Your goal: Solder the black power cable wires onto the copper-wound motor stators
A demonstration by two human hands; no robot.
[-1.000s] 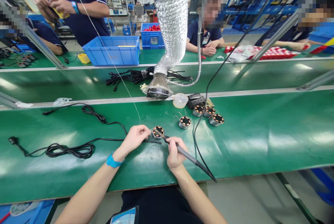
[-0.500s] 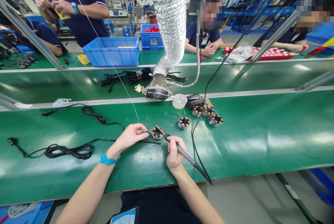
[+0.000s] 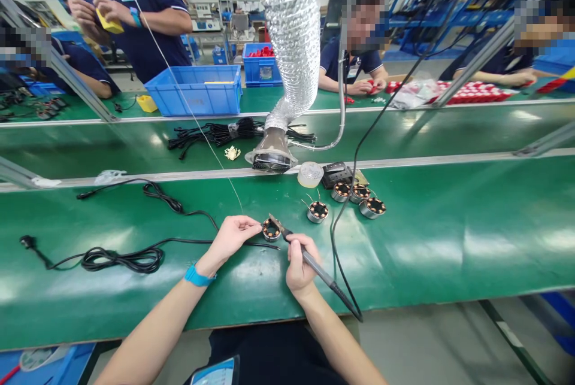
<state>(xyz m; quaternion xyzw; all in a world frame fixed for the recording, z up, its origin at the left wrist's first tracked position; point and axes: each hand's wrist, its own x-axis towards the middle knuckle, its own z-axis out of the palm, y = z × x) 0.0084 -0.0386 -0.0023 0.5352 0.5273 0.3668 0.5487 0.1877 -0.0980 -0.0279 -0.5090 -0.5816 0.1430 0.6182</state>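
My right hand (image 3: 300,262) is wrapped round the grey handle of a soldering iron (image 3: 324,277). Its tip end lies over a small ring-shaped motor stator (image 3: 272,238) with copper windings, which sits on the green bench. At the stator's left edge, the thumb and fingers of my left hand (image 3: 233,238) are pinched together; what is between them is hidden. One black cable (image 3: 200,212) runs in under that hand from the left. A second black cable (image 3: 184,240) passes beneath it, and its cut end shows below the stator. A thin solder wire (image 3: 233,187) hangs down behind my left hand.
Several more stators (image 3: 372,208) are to the right, near a round clear tub (image 3: 309,175) and a black holder (image 3: 335,174). Above the bench hangs a foil duct (image 3: 290,32) with a fan hood (image 3: 272,154). Across the bench, people work beside a blue crate (image 3: 195,93).
My left hand has slid right, its fingertips now reaching the stator's edge; the wire seen between fingers and stator is now covered. My right hand and the iron have hardly moved.
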